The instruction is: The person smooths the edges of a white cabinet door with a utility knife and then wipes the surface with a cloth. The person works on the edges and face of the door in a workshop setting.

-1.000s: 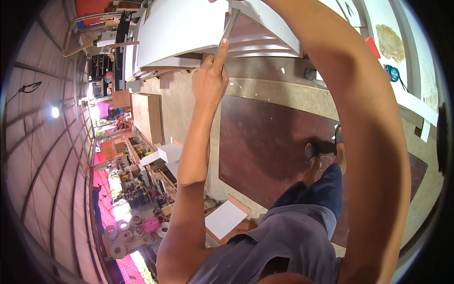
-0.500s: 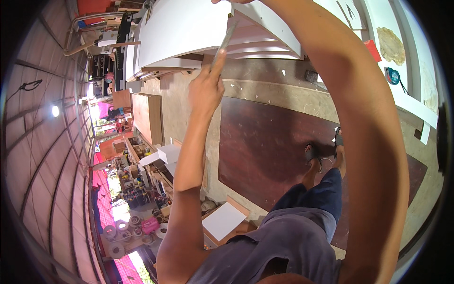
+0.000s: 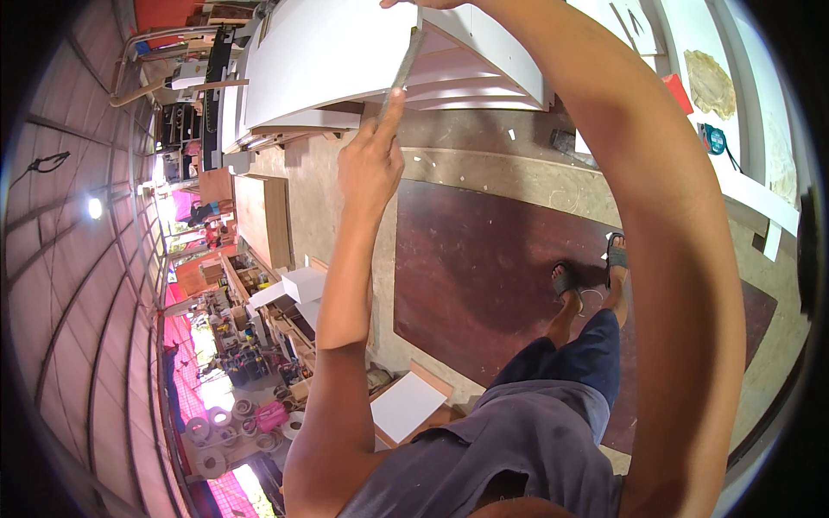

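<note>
My left hand (image 3: 372, 164) is closed around the lower end of a long, narrow grey file (image 3: 402, 71), with the index finger stretched along it. The file lies against the edge of a white panel (image 3: 332, 52), close to its corner. This panel belongs to a white cabinet-like piece with an open, shelved inside (image 3: 471, 86). My right hand (image 3: 429, 3) is at the top rim of the picture, by the panel's corner. Most of it is cut off, so its grip is hidden. My right arm arches across the right side.
A dark red board (image 3: 492, 276) lies on the concrete floor under my sandalled feet. At right, a white surface (image 3: 760, 198) bears a teal tape measure (image 3: 713, 138) and a red piece (image 3: 678, 93). Cluttered workbenches (image 3: 259, 302) and a white board (image 3: 408, 406) are at left.
The file has swung slightly left, from sticking out past the panel's edge to lying along it. My left hand has moved a little left with it. The whole view has shifted slightly.
</note>
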{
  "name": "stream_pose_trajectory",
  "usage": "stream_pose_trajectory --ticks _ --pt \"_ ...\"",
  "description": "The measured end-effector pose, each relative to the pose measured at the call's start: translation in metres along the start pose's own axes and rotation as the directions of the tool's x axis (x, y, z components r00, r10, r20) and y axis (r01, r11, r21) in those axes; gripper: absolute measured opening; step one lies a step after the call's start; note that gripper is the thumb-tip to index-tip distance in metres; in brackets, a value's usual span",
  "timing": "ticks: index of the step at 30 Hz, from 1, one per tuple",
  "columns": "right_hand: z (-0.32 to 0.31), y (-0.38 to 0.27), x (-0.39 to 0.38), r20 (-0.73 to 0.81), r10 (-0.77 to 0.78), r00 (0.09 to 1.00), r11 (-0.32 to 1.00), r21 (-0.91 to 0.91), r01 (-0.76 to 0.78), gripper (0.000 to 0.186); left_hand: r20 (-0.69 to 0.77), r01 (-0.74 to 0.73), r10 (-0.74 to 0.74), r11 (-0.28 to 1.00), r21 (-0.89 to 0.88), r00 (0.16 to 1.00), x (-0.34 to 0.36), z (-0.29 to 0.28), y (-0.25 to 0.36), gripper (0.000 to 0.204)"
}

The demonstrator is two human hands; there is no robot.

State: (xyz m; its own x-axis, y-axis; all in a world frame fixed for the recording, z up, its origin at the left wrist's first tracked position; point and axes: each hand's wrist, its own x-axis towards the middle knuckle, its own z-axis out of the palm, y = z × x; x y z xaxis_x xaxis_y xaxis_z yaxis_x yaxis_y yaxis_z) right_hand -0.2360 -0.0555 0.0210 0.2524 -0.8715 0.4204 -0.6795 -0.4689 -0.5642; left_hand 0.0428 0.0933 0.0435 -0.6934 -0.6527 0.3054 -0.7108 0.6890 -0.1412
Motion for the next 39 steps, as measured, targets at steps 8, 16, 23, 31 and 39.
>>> stream_pose_trajectory --ticks 8,16,23,31,39 --pt "0.005 0.010 0.002 -0.050 -0.020 0.999 1.000 0.015 0.021 0.023 0.020 0.021 -0.021 1.000 -0.001 1.000 0.006 -0.007 0.006 0.078" --pt "0.011 0.014 0.003 -0.076 -0.074 0.994 0.997 0.028 0.076 0.023 0.054 0.052 -0.054 0.998 0.039 0.997 0.007 -0.011 0.008 0.077" --pt "0.012 0.012 0.002 -0.089 -0.077 0.993 0.997 -0.015 0.076 0.023 0.056 0.058 -0.060 0.998 0.029 0.997 0.008 -0.008 0.005 0.078" --pt "0.015 0.012 -0.001 -0.094 -0.072 0.993 0.997 0.014 0.074 0.022 0.073 0.062 -0.065 0.997 0.037 0.995 0.008 -0.009 0.006 0.079" --pt "0.014 0.016 0.001 -0.110 -0.133 0.985 0.990 -0.055 0.128 0.023 0.098 0.086 -0.089 0.996 0.038 0.991 0.010 -0.009 0.011 0.072"
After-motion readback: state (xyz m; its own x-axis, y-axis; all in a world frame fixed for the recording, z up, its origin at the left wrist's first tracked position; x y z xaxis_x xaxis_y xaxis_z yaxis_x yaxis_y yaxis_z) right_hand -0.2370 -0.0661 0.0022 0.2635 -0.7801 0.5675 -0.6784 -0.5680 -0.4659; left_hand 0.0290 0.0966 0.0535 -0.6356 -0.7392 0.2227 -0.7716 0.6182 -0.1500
